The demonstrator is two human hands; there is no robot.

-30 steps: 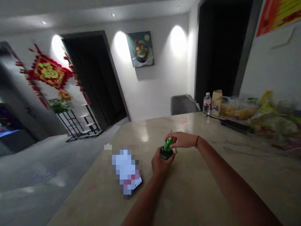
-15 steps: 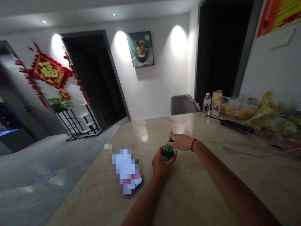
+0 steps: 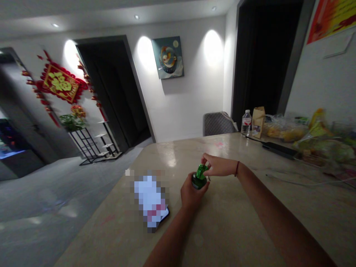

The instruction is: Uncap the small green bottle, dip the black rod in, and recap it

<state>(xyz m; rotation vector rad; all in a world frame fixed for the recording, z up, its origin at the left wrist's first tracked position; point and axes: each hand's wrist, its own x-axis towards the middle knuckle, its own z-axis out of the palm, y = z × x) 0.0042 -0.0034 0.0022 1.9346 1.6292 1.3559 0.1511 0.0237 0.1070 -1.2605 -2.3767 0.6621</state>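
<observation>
My left hand is wrapped round the dark, rounded base of a small green object on the table. Its upper part is a bright green, shiny, ridged top, which leans slightly to the right. From the right side my right hand closes thumb and fingers on this top, with a dark red cord round the wrist. A short, thin dark piece sticks out beside the base; what it belongs to is unclear. Fingers hide part of the object, and its exact kind cannot be made out.
A phone with a blurred-out screen lies left of my hands on the marble-like table. At the back right stand a water bottle, a paper bag, a black box-like device and plastic bags. A grey chair is behind.
My right hand has shifted slightly right and changed its hold, so more of the bright green top shows. My left hand stays round the base. The view has turned a little left.
</observation>
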